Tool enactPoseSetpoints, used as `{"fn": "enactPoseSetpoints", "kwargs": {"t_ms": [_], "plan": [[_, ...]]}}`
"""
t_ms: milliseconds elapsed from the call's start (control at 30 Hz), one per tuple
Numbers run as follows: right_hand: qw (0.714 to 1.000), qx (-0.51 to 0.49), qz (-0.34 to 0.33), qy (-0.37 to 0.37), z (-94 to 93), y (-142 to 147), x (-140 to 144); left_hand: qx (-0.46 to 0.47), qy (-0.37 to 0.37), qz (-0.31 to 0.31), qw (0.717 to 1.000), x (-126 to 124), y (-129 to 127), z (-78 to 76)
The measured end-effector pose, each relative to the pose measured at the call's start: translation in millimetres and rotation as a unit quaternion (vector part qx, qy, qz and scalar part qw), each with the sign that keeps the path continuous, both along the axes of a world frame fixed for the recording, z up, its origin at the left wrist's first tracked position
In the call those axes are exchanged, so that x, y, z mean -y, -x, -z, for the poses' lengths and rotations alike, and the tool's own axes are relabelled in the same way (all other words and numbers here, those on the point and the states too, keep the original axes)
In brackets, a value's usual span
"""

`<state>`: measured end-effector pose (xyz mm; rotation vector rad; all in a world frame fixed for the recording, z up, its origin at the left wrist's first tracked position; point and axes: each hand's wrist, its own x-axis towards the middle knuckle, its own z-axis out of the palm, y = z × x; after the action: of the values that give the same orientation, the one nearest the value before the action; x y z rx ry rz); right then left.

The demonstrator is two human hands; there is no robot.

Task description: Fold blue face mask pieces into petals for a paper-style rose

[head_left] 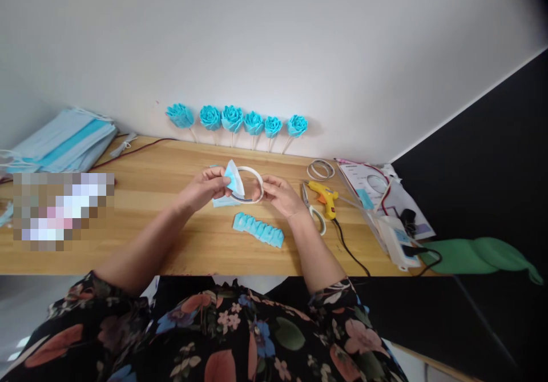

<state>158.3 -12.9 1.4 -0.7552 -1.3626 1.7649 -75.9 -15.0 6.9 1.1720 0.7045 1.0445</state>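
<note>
Pinched in my left hand (208, 188) is a folded, pointed piece of blue-and-white mask fabric (235, 179). My right hand (280, 194) closes on the far side of a thin roll of white tape (252, 171), which is held up just above the table. The fabric overlaps the roll's left edge; whether tape sticks to it cannot be made out. Below my hands a flat blue piece (225, 201) lies partly hidden. Nearer to me, several folded blue pieces (258, 230) overlap in a slanting row.
Several blue fabric roses (232, 119) on sticks lean against the wall. Right of my hands lie scissors (318, 217), a yellow glue gun (324, 195), more tape rolls (320, 170), papers (355, 177) and a power strip (399, 245). Stacked masks (64, 139) lie at the left.
</note>
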Motion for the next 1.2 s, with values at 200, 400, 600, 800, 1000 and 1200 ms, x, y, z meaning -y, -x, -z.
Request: {"fn": "enactPoseSetpoints", "kwargs": {"t_ms": [200, 400, 600, 800, 1000, 1200], "plan": [[0.997, 0.003, 0.062, -0.04, -0.3, 1.0, -1.7, -0.007, -0.034, -0.027, 0.999, -4.0, 5.0, 0.2], [0.978, -0.107, 0.178, 0.005, -0.2, 3.7, -9.3, 0.053, -0.038, -0.039, 0.997, -2.1, -1.8, 0.4], [0.977, -0.114, 0.171, 0.051, 7.0, 12.1, -10.9, -0.004, -0.069, -0.032, 0.997, 9.4, -14.3, 8.8], [0.971, -0.149, 0.168, 0.086, 16.2, 21.6, -10.4, -0.066, -0.22, -0.029, 0.973, 15.9, -17.6, 0.9], [0.982, -0.039, 0.183, 0.027, 24.4, 23.7, -9.6, -0.13, -0.269, -0.045, 0.953, 21.2, -24.3, -3.3], [0.863, 0.182, 0.339, -0.326, 3.2, 7.4, -1.0, -0.285, -0.41, -0.1, 0.86, 12.7, -20.4, 4.4]]}}
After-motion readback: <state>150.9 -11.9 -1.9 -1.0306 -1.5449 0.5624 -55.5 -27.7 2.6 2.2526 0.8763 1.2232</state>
